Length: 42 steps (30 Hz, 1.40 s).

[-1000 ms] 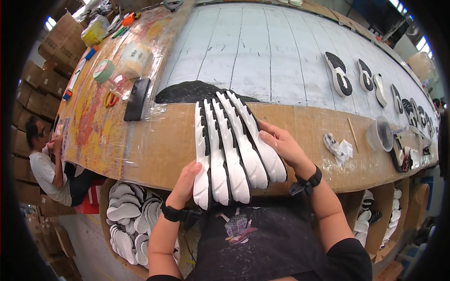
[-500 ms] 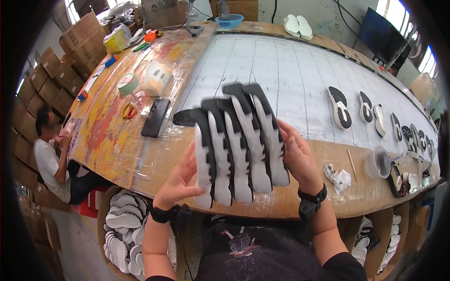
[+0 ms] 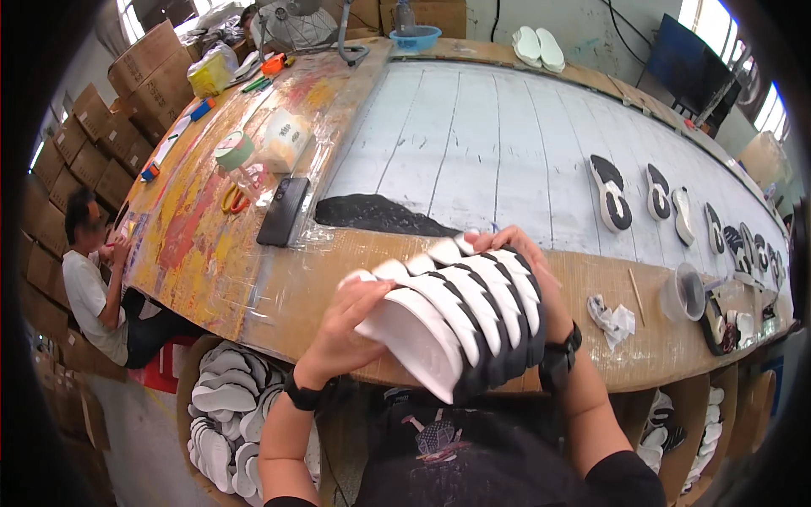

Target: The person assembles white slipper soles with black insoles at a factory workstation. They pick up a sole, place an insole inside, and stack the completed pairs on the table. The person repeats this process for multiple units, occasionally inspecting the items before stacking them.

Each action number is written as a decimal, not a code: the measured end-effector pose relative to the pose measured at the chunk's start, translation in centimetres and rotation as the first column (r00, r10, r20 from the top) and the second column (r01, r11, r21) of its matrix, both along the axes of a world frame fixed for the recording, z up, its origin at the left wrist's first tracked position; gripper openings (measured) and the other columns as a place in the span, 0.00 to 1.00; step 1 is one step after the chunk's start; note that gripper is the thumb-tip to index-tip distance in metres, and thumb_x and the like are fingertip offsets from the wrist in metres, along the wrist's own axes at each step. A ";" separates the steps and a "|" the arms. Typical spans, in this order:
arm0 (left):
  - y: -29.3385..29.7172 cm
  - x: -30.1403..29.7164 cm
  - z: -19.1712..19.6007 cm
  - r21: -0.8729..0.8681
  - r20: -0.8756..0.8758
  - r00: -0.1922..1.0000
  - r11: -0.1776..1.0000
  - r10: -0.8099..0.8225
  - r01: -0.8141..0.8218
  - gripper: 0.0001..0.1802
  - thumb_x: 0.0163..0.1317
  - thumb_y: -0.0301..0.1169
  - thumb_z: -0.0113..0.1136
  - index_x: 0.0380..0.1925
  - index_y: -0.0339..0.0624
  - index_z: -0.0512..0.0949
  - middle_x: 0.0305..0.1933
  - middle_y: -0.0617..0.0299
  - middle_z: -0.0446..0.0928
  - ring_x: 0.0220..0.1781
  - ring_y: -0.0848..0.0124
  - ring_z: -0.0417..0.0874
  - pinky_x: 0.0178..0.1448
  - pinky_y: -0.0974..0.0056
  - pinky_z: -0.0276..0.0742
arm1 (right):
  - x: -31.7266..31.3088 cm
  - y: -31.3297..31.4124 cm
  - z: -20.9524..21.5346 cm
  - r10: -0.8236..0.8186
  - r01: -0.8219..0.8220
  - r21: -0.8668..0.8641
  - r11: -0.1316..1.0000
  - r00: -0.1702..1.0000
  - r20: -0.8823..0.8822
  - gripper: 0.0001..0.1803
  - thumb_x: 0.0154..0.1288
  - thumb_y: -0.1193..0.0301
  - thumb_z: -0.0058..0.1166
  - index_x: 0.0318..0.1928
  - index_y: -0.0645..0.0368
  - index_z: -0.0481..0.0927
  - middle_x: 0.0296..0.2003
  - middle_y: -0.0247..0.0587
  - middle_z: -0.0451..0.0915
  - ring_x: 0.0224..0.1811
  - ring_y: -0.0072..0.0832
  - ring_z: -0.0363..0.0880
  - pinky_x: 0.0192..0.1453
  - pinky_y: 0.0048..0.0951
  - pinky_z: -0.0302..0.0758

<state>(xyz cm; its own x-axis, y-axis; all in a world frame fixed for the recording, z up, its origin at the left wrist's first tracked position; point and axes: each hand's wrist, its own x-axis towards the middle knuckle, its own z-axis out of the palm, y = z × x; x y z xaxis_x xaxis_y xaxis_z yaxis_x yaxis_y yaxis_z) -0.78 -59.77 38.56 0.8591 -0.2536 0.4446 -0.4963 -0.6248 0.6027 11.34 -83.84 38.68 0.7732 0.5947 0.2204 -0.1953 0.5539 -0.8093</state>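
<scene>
Between my hands, over the near edge of the table, is a stack of white and black shoe soles (image 3: 460,313), nested side by side and tilted. My left hand (image 3: 342,325) grips the stack at its left end, beside the white inner face of the nearest sole. At the far right side, my right hand (image 3: 532,266) wraps round the other end, its fingers over the top. Just beyond the stack, a black sole-shaped piece (image 3: 380,213) lies on the white marked sheet (image 3: 473,152).
Separate soles (image 3: 612,194) lie in a row to the right. Near them are a clear plastic cup (image 3: 681,293), crumpled tissue (image 3: 610,321) and a thin stick (image 3: 636,297). A phone (image 3: 282,211) and scissors (image 3: 234,200) lie left. Boxes of soles (image 3: 224,422) stand below; a person (image 3: 97,279) sits far left.
The stack has been turned from upright to lying aslant and lowered, so the white inside of one sole shows. My right hand has moved over its top. The black piece behind is uncovered.
</scene>
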 end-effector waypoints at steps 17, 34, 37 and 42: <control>-1.1 -0.9 -4.4 0.417 0.228 0.964 0.881 0.138 -0.224 0.29 0.38 0.26 0.59 0.46 0.59 0.76 0.43 0.70 0.71 0.41 0.68 0.70 0.45 0.62 0.60 | -0.6 0.1 -8.5 -0.275 0.302 -0.294 0.907 0.953 0.131 0.13 0.64 0.76 0.45 0.49 0.62 0.70 0.58 0.44 0.63 0.61 0.28 0.60 0.63 0.26 0.56; -2.3 -0.8 -7.6 0.153 0.494 0.779 0.843 0.387 -0.516 0.20 0.52 0.30 0.58 0.46 0.37 0.71 0.48 0.46 0.71 0.54 0.48 0.69 0.57 0.50 0.65 | -3.7 -0.2 -10.9 -0.343 0.407 -0.613 0.678 0.912 0.226 0.23 0.65 0.59 0.46 0.54 0.61 0.68 0.48 0.47 0.73 0.50 0.28 0.71 0.54 0.28 0.67; -5.8 -1.7 -8.4 -0.293 0.164 0.816 0.818 0.553 -0.495 0.22 0.54 0.28 0.56 0.50 0.35 0.68 0.51 0.47 0.70 0.51 0.52 0.70 0.56 0.53 0.67 | -3.7 -0.2 -11.7 -0.413 0.540 -0.519 0.663 0.842 0.348 0.22 0.65 0.55 0.41 0.51 0.57 0.70 0.35 0.54 0.76 0.34 0.40 0.77 0.42 0.32 0.72; -8.9 -3.5 -9.4 -0.717 -0.386 0.889 0.527 0.245 -0.457 0.24 0.57 0.25 0.52 0.55 0.34 0.63 0.55 0.50 0.67 0.47 0.59 0.73 0.53 0.58 0.69 | -6.1 -2.0 -9.0 -0.354 0.570 -0.659 0.490 0.821 0.448 0.22 0.66 0.53 0.36 0.45 0.57 0.72 0.30 0.54 0.77 0.29 0.46 0.76 0.35 0.38 0.72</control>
